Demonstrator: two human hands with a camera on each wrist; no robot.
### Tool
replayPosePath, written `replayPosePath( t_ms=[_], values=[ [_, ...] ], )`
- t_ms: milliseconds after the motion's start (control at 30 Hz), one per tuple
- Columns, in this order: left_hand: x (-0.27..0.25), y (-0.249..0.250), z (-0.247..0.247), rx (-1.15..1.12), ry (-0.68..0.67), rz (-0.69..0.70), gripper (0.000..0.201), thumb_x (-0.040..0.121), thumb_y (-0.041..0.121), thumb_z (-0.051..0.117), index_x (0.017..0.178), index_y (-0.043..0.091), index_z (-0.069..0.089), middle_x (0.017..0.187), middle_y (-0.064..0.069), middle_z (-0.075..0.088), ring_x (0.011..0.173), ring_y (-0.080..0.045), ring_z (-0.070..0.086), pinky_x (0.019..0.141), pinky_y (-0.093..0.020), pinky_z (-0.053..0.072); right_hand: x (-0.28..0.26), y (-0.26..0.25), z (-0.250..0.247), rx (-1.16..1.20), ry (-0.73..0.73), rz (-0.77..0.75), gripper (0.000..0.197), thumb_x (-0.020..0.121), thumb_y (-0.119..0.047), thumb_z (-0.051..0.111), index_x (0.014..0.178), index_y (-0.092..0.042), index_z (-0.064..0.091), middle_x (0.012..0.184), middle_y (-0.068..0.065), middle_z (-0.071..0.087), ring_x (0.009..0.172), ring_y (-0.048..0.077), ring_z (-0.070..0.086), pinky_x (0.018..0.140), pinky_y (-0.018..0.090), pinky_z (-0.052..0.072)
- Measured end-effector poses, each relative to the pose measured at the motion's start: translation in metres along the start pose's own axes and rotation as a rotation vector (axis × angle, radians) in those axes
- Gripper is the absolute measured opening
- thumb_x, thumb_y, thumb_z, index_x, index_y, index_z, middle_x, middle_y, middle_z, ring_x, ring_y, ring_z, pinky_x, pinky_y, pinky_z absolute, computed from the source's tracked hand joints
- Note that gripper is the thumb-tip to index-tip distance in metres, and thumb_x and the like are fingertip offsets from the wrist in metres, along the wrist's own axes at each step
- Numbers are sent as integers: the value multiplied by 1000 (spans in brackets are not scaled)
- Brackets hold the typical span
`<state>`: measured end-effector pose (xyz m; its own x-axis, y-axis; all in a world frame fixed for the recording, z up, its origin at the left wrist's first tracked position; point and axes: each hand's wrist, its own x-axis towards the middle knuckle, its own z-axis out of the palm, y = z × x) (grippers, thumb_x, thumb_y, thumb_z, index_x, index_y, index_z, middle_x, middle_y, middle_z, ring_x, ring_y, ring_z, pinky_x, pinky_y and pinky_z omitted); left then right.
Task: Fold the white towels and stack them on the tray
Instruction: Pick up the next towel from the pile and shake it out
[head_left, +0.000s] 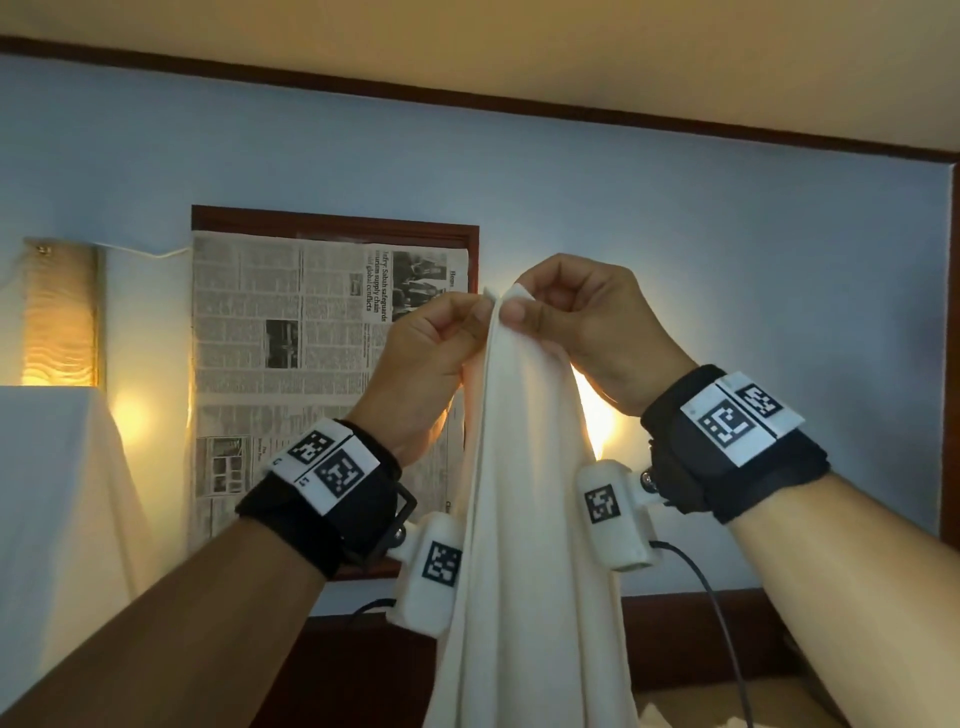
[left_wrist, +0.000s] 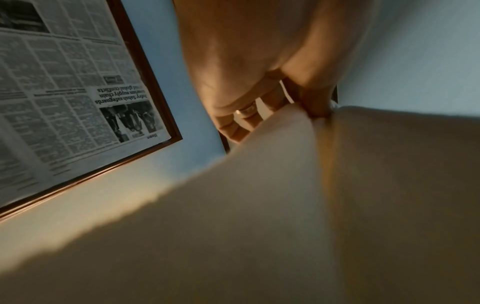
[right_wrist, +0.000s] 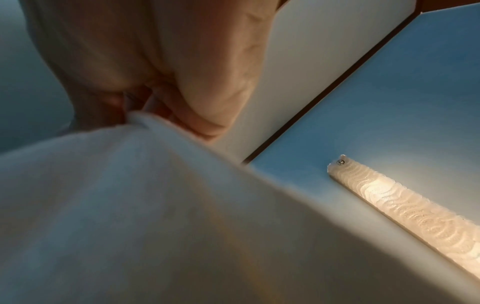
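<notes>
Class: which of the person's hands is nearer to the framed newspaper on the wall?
Left. In the head view the left hand overlaps the right edge of the framed newspaper; the right hand lies beyond the towel, further right.

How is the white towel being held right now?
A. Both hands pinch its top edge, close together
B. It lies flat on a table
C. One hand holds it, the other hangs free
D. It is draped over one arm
A: the left hand and right hand both pinch the top of the white towel, which hangs down between the arms.
</notes>
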<state>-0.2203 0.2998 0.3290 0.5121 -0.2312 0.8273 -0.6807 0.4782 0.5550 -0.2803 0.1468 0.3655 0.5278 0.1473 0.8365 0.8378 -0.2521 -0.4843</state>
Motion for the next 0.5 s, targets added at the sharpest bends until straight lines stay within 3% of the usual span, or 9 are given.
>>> replayPosePath(
  t_ms=[100, 200, 233, 300, 400, 500],
  values=[
    [1, -2, -3, -20, 29, -21, 6, 88, 20, 65, 85, 17, 69, 82, 2, 71, 74, -10, 67, 66, -25, 55, 3, 7, 9, 2, 22, 4, 15, 82, -12, 74, 93, -6, 66, 83, -4, 69, 77, 13, 66, 80, 41, 59],
    [3, -8, -9, 65, 85, -70, 14, 95, 24, 65, 95, 10, 62, 89, -1, 71, 81, -16, 67, 77, -37, 57, 4, 16, 16, -34, -17, 28, 23, 86, -26, 68, 106, -14, 69, 99, -2, 69, 90, 16, 67, 82, 41, 60],
    [3, -10, -13, 96, 106, -93, 18, 97, 28, 64, 98, 10, 60, 91, -3, 70, 83, -18, 66, 81, -42, 55, 4, 18, 19, -41, -43, 48, 26, 85, -32, 66, 106, -17, 70, 100, -4, 69, 92, 16, 67, 85, 39, 60],
    [2, -14, -18, 147, 138, -127, 24, 97, 34, 65, 98, 10, 60, 92, -8, 67, 84, -24, 62, 78, -40, 51, 5, 23, 23, -41, -74, 80, 27, 83, -37, 64, 101, -18, 71, 97, -5, 69, 91, 15, 67, 89, 40, 58],
    [-1, -20, -25, 205, 158, -196, 33, 93, 38, 67, 95, 5, 64, 92, -14, 66, 83, -30, 58, 73, -40, 49, 6, 35, 29, -85, -44, 95, 24, 84, -38, 66, 96, -17, 66, 92, -4, 67, 91, 19, 66, 91, 49, 56],
    [-10, -24, -31, 246, 150, -313, 47, 94, 46, 64, 99, 0, 65, 96, -16, 70, 83, -30, 64, 78, -42, 54, 6, 47, 38, -135, -3, 126, 23, 91, -31, 66, 99, -10, 62, 91, 0, 65, 92, 23, 66, 90, 47, 57]
  ],
)
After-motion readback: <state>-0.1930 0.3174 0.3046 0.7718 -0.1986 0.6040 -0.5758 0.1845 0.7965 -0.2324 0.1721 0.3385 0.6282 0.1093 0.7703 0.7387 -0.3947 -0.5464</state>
